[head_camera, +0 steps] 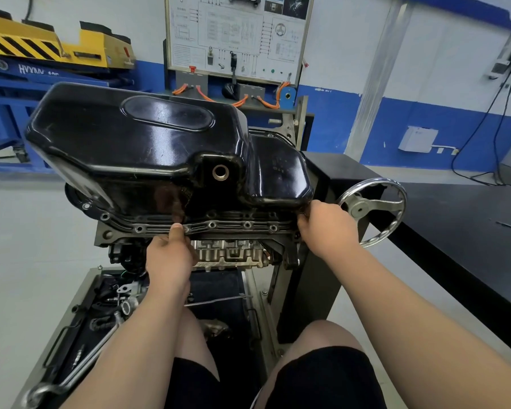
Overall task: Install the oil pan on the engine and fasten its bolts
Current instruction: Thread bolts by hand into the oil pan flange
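Oil pan (148, 137) sits on top of the upturned engine (227, 255), which is carried on a stand, so the first part of the job looks close to done. The pan's flange (233, 225) lies along the engine's mating face on the near side. I cannot tell whether it is seated all round, since the far edge is hidden behind the pan's body.

The left hand (168, 255) pinches the flange near the middle of the near edge, with the thumb on top and the fingers curled underneath. The right hand (328, 228) grips the flange at the near right corner with its fingers curled over the edge. How they lie below the edge is out of sight. Both hands are on the pan, so I judge this to be the lining-up step: the pan is being nudged until its holes meet those in the engine.

The fastening seems to be wholly ahead. The holes along the near flange look like open rings with dark centres, and no bolt head stands clearly above them, though they are small enough that I am not certain. The drain hole (220, 172) in the pan's side is open, with no plug in it. Neither hand holds a bolt or a tool. A long wrench (83, 361) lies among loose parts in the tray (68, 308) below the engine.
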### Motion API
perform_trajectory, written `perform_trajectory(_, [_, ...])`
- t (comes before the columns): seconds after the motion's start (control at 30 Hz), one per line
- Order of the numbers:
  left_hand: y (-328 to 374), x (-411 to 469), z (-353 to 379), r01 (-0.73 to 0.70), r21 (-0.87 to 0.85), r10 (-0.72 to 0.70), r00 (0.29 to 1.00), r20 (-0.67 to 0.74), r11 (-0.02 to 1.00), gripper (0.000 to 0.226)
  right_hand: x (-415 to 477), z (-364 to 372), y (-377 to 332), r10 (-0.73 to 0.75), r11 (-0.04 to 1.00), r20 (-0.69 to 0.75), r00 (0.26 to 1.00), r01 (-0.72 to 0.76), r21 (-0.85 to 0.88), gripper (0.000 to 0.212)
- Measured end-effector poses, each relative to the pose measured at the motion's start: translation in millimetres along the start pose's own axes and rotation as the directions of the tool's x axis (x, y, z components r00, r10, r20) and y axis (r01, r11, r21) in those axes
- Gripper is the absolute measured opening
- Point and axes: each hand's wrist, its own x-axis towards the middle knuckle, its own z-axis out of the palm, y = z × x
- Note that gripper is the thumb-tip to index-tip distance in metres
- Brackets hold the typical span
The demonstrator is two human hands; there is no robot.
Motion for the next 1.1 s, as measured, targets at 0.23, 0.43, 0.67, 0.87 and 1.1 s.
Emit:
perform_trajectory(0.23, [1.4, -0.4, 0.8, -0.021, -0.024, 0.022, 0.999, 0.042, 0.999, 0.037, -1.7, 3.7, -2.8, 0.087, 0.925, 0.041, 0.995, -0.096, 0.369, 0.015])
perform_trajectory(0.43, [4.7, -3.3, 1.6, -0.053, -0.033, 0.055, 0.996, 0.066, 0.998, 0.041, 2.5, -1.1, -2.5, 0.022, 0.991, -0.016, 1.000, -0.019, 0.131, 0.015])
perform_trajectory(0.67, [10.1, -7.1, 3.2, -0.059, -0.027, 0.061, 0.995, 0.082, 0.998, 0.042, 4.6, -6.6, -6.1, -0.029, 0.998, -0.002, 1.000, 0.028, -0.063, 0.020])
perform_trajectory(0.87, [7.8, -3.1, 0.3, -0.069, 0.036, 0.066, 0.995, 0.075, 0.997, 0.040, 6.5, -6.5, -3.7, -0.010, 1.000, -0.007, 1.000, 0.010, 0.019, 0.020])
perform_trajectory(1.1, [-1.0, 5.7, -4.3, -0.065, 0.110, 0.062, 0.998, 0.034, 0.992, 0.039, 5.7, -7.7, -1.1, -0.025, 0.987, 0.011, 1.000, 0.023, 0.162, 0.013])
